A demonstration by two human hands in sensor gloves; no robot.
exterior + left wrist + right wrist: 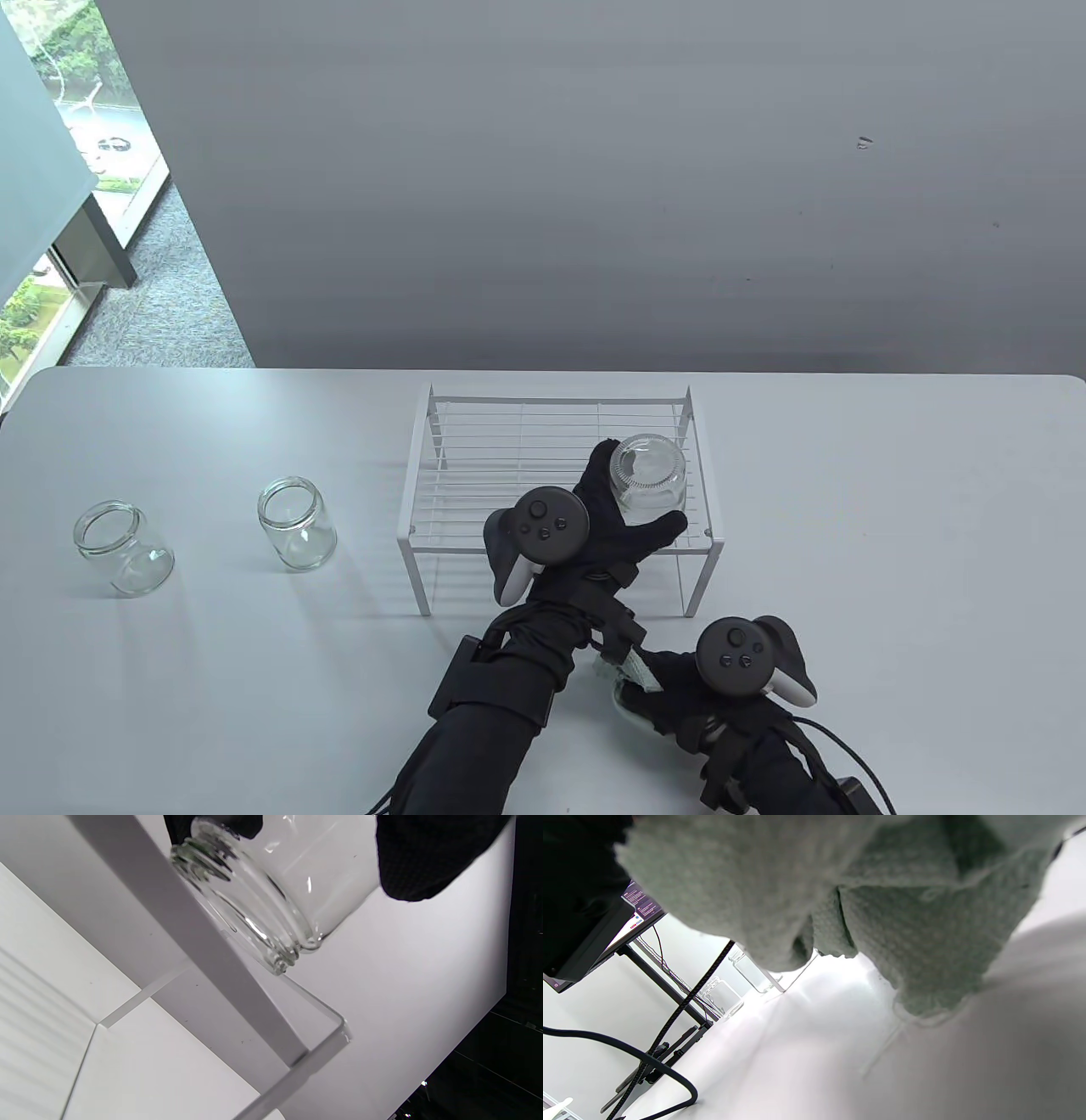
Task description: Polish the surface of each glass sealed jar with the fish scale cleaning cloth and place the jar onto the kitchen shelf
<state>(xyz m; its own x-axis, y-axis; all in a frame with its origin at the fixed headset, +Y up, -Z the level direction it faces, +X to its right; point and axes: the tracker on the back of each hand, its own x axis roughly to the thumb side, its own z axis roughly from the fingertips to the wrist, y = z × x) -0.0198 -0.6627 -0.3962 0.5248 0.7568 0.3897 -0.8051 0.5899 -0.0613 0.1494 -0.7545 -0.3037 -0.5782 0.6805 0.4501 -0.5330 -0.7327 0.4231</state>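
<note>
My left hand point(632, 501) grips a clear glass jar point(647, 474) turned mouth down, at the right front part of the white wire kitchen shelf point(475, 463). In the left wrist view the jar point(275, 895) hangs tilted with its threaded mouth just above the shelf's frame point(203, 942), and a gloved fingertip point(424, 853) lies on its side. My right hand point(679, 688) stays near the table's front edge and holds the pale green fish scale cloth point(624, 675), which fills the right wrist view as bunched cloth point(882, 899). Two more jars point(123, 548) point(297, 522) stand upright at the left.
The white table point(891, 526) runs to the grey wall behind. The shelf stands at its middle on thin legs point(422, 586). In the right wrist view a black cable point(649, 1065) and a monitor's edge point(585, 942) show at the left.
</note>
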